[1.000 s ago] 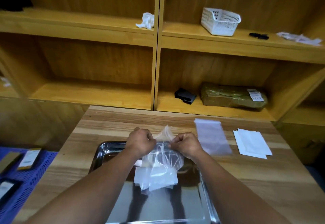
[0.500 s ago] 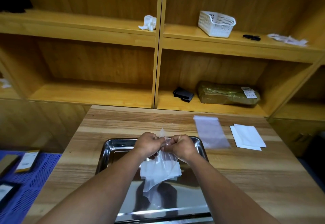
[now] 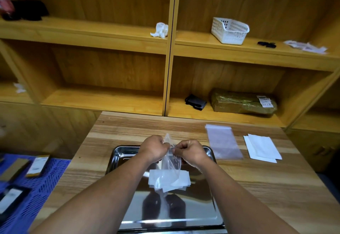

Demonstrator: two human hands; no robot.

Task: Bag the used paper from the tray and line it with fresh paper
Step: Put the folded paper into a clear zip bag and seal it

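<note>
Your left hand [image 3: 153, 148] and right hand [image 3: 191, 152] meet above the far end of the tray [image 3: 209, 153], each grip narrow and pinched on the mouth of the clear bag [image 3: 170, 162]. You hold it by the top so that it hangs open-end up and the used paper [image 3: 169, 177] sits low inside, over the tray and not on it. With fists this close together, you look to be closing or sealing the mouth, though the seam itself is hidden between your fingers. The fresh paper [image 3: 262, 148] lies on the worktop [image 3: 110, 132] to your right, just beyond a spare bag [image 3: 222, 142], both within easy reach for lining. The tray is bare steel, not yet lined.
</note>
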